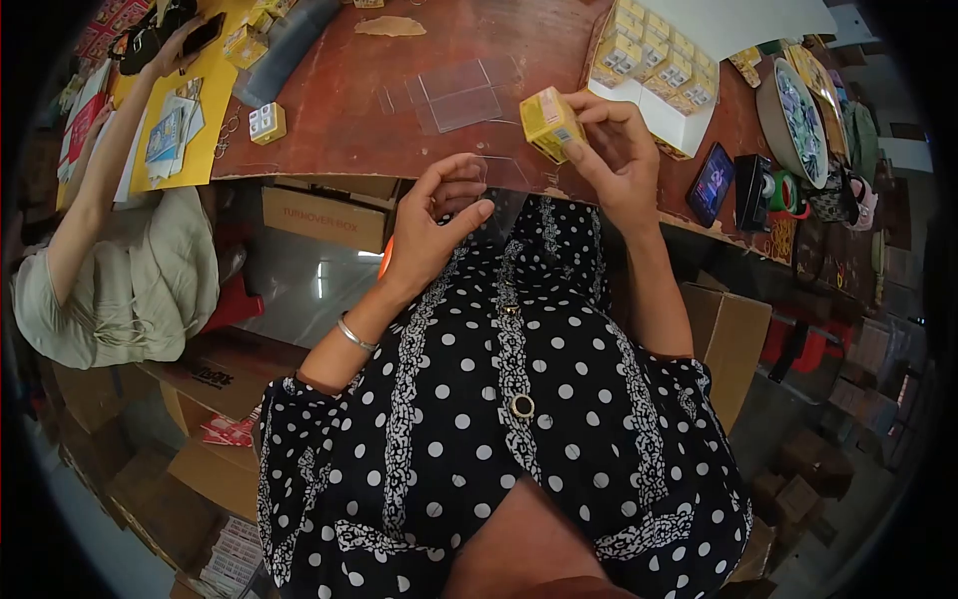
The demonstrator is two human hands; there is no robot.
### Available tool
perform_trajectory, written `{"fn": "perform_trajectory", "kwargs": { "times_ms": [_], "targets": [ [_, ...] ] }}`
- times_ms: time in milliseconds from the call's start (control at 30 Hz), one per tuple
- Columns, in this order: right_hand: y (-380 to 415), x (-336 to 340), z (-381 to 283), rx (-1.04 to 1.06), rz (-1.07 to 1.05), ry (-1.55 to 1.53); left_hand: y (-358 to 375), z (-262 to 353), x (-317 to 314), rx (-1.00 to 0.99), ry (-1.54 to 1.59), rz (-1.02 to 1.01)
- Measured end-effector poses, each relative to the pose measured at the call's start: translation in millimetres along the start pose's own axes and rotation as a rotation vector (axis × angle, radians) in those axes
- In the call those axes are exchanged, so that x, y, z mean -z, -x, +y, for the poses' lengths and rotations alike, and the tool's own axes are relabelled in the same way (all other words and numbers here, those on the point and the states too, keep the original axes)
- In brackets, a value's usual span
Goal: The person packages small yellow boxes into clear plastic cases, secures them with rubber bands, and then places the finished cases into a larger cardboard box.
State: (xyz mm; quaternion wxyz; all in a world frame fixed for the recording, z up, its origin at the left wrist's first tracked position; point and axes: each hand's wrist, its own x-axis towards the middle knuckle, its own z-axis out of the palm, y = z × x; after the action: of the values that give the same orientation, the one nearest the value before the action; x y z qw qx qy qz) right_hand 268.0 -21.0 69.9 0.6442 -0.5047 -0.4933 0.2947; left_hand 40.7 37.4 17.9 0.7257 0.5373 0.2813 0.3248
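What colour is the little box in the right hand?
The box is mostly yellow, seen best in the head view.

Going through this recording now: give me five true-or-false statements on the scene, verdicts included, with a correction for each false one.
1. The right hand holds a yellow box. True.
2. The bracelet is on the right wrist. False: it is on the left wrist.
3. A clear plastic piece lies on the red-brown table. True.
4. The white tray holds nothing. False: several small boxes stand in it.
5. The phone nearest the right hand has its screen lit. True.
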Motion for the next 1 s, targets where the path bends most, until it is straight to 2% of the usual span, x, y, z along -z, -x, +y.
{"fn": "perform_trajectory", "kwargs": {
  "times_ms": [33,100,167,233,333,467,633,1000],
  "targets": [
    [0,-4,-4,-0.001,0.006,0.001,0,0,-1,0.002,-0.001,-0.005],
    [-1,-7,-9,0.068,-0.133,0.207,-2,1,-3,-0.009,-0.003,-0.033],
    [0,-6,-11,0.097,-0.168,0.322,-3,1,-3,-0.019,0.02,-0.034],
    [-2,-4,-18,0.189,-0.274,0.583,-1,0,-3,-0.025,0.042,-0.035],
    [-5,-4,-24,0.266,-0.321,0.736,0,-5,-4,-0.006,0.059,-0.027],
    [-4,-9,-26,0.26,-0.324,0.711,0,-3,-7,-0.028,0.076,0.006],
    [-2,-11,-18,0.373,-0.312,0.73,-1,0,-9,-0.063,0.062,0.022],
    [-1,-2,-8,0.273,-0.422,0.702,6,0,-19,-0.047,0.091,-0.004]
  ]
}}
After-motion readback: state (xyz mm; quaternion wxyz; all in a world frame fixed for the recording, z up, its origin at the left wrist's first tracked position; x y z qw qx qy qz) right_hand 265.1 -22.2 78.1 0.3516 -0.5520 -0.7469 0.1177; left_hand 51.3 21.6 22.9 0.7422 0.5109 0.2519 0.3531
